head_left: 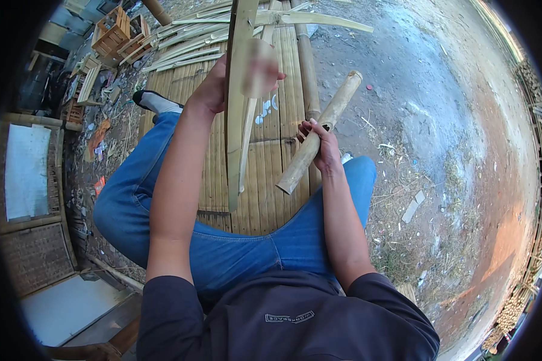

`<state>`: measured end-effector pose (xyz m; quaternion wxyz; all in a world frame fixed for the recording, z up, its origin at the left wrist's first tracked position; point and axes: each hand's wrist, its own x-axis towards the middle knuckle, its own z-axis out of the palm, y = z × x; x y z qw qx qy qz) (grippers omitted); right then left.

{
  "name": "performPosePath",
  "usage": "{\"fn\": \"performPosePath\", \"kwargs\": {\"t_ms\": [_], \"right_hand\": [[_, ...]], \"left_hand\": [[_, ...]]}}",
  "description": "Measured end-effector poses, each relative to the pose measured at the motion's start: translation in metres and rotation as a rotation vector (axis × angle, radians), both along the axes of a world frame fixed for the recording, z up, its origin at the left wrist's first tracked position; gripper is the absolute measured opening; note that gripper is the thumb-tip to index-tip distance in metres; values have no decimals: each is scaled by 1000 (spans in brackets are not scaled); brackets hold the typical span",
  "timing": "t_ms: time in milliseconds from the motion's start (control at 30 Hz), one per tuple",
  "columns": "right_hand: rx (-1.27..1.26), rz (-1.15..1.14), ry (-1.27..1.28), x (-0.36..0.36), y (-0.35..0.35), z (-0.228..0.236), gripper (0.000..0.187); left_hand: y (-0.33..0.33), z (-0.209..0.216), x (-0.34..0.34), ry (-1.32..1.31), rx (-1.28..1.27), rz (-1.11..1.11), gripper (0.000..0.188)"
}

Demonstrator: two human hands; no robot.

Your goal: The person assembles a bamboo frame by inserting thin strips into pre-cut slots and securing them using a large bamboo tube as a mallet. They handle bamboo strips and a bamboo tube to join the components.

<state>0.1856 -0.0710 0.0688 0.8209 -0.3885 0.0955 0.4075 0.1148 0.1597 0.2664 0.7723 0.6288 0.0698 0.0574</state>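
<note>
In front of me my left hand (212, 90) grips a long split-bamboo slat (235, 138), which stands nearly lengthwise in view with its top cut off by the upper edge. A narrower bamboo strip (247, 135) runs close beside it, and I cannot tell whether the same hand holds it. The left fingers are partly behind the slat and blurred. To the right, my right hand (327, 147) is closed around the middle of a short, thick bamboo pole (341, 99), tilted with its upper end to the right.
Below my hands lies a slatted bamboo platform (223, 174), between my legs. More split bamboo strips (190, 45) are piled at its far end. Wooden crates (111, 33) stand far left. Bare ground with scattered litter (412, 207) stretches to the right.
</note>
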Motion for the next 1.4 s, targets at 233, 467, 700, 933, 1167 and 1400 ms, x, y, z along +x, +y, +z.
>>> {"fn": "performPosePath", "kwargs": {"t_ms": [233, 467, 700, 933, 1167, 1400], "right_hand": [[-26, -45, -276, -4, -4, 13, 31], [116, -187, -140, -4, -4, 8, 23], [99, -366, -13, 5, -10, 11, 22], [-354, -219, -547, 16, -11, 22, 37], [-737, 149, -1229, 90, -19, 63, 46], [-628, 689, -1040, 161, -29, 60, 42]], "left_hand": [[14, -32, -17, 90, -229, -87, 52], [31, -82, -20, 25, -491, -120, 47], [40, -139, -27, 161, -572, -68, 48], [46, -198, -31, 371, -458, -40, 48], [42, -161, -3, 442, -299, -225, 56], [47, -160, 25, 418, -383, -450, 51]]}}
